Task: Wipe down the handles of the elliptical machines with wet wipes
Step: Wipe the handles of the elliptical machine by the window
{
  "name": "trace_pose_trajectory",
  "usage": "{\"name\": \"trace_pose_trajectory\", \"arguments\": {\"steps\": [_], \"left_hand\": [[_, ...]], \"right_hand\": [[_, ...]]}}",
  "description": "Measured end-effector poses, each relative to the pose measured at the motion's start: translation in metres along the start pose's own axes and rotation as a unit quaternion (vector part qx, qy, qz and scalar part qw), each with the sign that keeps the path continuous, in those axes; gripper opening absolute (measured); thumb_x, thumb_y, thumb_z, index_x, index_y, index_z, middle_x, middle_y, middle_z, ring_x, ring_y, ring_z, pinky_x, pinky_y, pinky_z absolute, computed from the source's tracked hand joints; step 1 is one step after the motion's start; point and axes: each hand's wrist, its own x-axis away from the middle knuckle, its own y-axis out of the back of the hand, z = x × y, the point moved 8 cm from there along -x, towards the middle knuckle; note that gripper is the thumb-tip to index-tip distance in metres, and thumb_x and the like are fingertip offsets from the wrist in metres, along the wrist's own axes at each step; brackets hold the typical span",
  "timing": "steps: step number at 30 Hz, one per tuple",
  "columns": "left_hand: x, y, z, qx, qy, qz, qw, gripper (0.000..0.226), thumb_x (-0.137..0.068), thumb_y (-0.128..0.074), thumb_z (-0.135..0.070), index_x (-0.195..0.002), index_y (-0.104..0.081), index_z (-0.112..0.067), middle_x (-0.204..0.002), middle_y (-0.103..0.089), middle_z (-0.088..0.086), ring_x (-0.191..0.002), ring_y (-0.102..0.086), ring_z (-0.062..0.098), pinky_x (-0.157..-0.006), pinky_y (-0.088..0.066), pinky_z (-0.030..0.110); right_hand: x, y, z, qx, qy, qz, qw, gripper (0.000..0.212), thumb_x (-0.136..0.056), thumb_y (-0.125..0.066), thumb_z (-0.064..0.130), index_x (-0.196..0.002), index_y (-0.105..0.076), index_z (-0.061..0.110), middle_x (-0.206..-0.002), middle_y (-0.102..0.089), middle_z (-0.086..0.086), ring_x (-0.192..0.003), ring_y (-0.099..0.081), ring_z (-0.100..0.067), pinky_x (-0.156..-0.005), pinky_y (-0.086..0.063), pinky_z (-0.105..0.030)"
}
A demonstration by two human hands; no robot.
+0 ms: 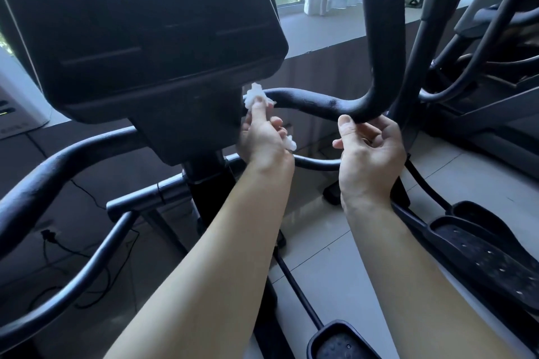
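Your left hand point(262, 134) pinches a white wet wipe point(256, 96) against the black handle point(318, 105) below the console point(140, 26); your right hand point(370, 148) curls loosely beneath the bend, holding nothing.

Head-worn view, forward-down, close

Console point(140, 23) above left; handle point(320, 103) right of it; pedals point(481, 256) below right.

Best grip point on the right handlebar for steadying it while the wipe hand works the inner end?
Probably the handlebar's lower bend, from underneath. The right hand already sits there, thumb on the curve, clear of the left hand pressing the wipe near the console.
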Motion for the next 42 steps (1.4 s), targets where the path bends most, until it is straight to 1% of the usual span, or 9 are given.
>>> {"name": "trace_pose_trajectory", "arguments": {"steps": [8,15,21,23,28,31,36,40,42], "left_hand": [[0.001,-0.018,0.011,-0.106,0.058,-0.021,0.992,0.022,-0.088,-0.080,-0.027,-0.077,-0.064,-0.015,-0.053,-0.052,-0.006,-0.028,-0.032,0.007,-0.037,-0.028,0.011],[0.035,-0.026,-0.013,-0.321,-0.061,0.146,0.934,0.021,-0.088,-0.080,-0.027,-0.088,-0.070,-0.008,-0.059,-0.057,-0.001,-0.035,-0.041,0.011,-0.034,-0.026,0.019],[0.072,-0.028,-0.028,-0.393,-0.134,0.190,0.890,0.021,-0.090,-0.073,-0.028,-0.090,-0.069,-0.007,-0.054,-0.057,0.006,-0.031,-0.039,0.016,-0.033,-0.030,0.019],[0.079,-0.032,-0.027,-0.407,-0.146,0.201,0.879,0.018,-0.090,-0.074,-0.026,-0.090,-0.068,-0.010,-0.054,-0.057,0.005,-0.032,-0.042,0.014,-0.033,-0.033,0.020],[0.088,-0.044,-0.028,-0.396,-0.159,0.224,0.876,0.016,-0.089,-0.074,-0.024,-0.084,-0.059,-0.018,-0.062,-0.057,0.003,-0.039,-0.053,0.011,-0.037,-0.036,0.022],[0.092,-0.052,-0.035,-0.366,-0.165,0.234,0.885,0.015,-0.089,-0.075,-0.028,-0.095,-0.063,-0.022,-0.071,-0.063,0.000,-0.044,-0.056,0.013,-0.038,-0.037,0.023],[0.101,-0.071,-0.051,-0.285,-0.155,0.263,0.908,0.020,-0.091,-0.075,-0.043,-0.098,-0.072,-0.025,-0.081,-0.075,-0.008,-0.052,-0.056,0.008,-0.045,-0.040,0.023],[0.111,-0.085,-0.065,-0.228,-0.141,0.274,0.924,0.016,-0.092,-0.076,-0.037,-0.096,-0.072,-0.021,-0.073,-0.069,-0.001,-0.053,-0.057,0.011,-0.040,-0.039,0.020],[0.117,-0.087,-0.067,-0.221,-0.157,0.276,0.922,0.015,-0.092,-0.076,-0.037,-0.094,-0.072,-0.022,-0.081,-0.074,0.004,-0.058,-0.060,0.013,-0.045,-0.042,0.022]], "right_hand": [[0.000,0.001,0.002,0.007,-0.007,-0.001,1.000,0.021,-0.090,-0.080,0.012,-0.102,-0.065,0.021,-0.081,-0.070,0.005,-0.061,-0.065,-0.012,-0.065,-0.053,-0.021],[-0.005,0.005,0.001,0.042,-0.032,0.017,0.998,0.024,-0.087,-0.084,0.014,-0.106,-0.069,0.016,-0.080,-0.073,0.005,-0.067,-0.070,-0.013,-0.068,-0.056,-0.023],[-0.003,0.014,0.015,0.141,-0.061,0.057,0.986,0.032,-0.084,-0.080,0.007,-0.109,-0.068,0.022,-0.095,-0.077,0.002,-0.082,-0.076,-0.015,-0.081,-0.059,-0.027],[-0.002,0.018,0.031,0.162,-0.053,0.052,0.984,0.033,-0.084,-0.077,0.004,-0.111,-0.067,0.021,-0.096,-0.076,0.004,-0.085,-0.075,-0.014,-0.080,-0.057,-0.021],[0.000,0.021,0.071,0.199,-0.019,0.036,0.979,0.035,-0.086,-0.075,0.003,-0.115,-0.065,0.020,-0.097,-0.073,0.011,-0.081,-0.068,0.009,-0.074,-0.052,-0.007],[0.000,0.016,0.091,0.220,0.007,0.020,0.975,0.035,-0.086,-0.076,0.006,-0.115,-0.066,0.022,-0.100,-0.074,0.010,-0.087,-0.071,0.001,-0.080,-0.054,-0.014],[-0.002,0.004,0.126,0.232,0.052,-0.002,0.971,0.036,-0.088,-0.076,0.008,-0.117,-0.065,0.026,-0.113,-0.068,0.009,-0.087,-0.069,-0.002,-0.068,-0.048,-0.004],[-0.003,-0.011,0.154,0.254,0.091,0.003,0.963,0.033,-0.090,-0.075,0.011,-0.116,-0.066,0.028,-0.115,-0.069,0.006,-0.084,-0.068,-0.004,-0.074,-0.051,-0.010],[-0.004,-0.019,0.169,0.263,0.113,0.004,0.958,0.031,-0.090,-0.074,0.013,-0.114,-0.067,0.030,-0.117,-0.069,0.006,-0.085,-0.069,-0.005,-0.080,-0.054,-0.016]]}}
